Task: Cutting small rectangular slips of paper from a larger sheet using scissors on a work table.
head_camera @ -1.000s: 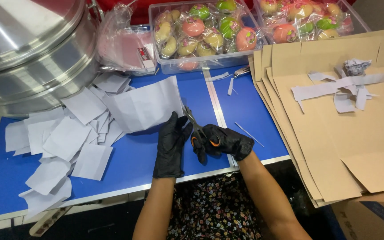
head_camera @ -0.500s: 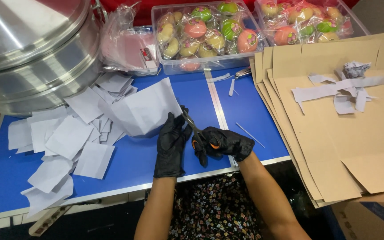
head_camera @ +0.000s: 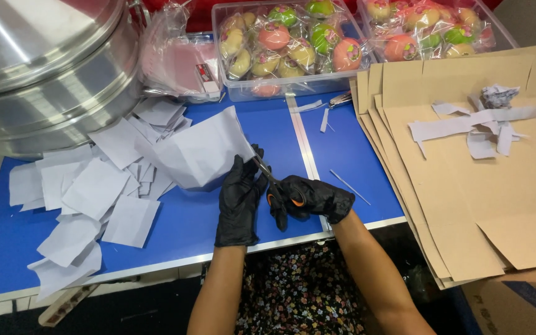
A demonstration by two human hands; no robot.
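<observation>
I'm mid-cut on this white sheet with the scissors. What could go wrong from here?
The left hand grips the white sheet right beside the scissors in the right hand, so a gloved finger could get nipped. The sheet sags unsupported, so the cut may wander. The cut squares lie loose near the blue table's front edge and could slide off.

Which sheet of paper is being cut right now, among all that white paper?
Start at the big steel pot at the blue table's back left, then follow the scattered cut squares rightward to the black-gloved left hand. It holds the one large folded sheet, raised off the table, with the scissors at its edge.
</observation>
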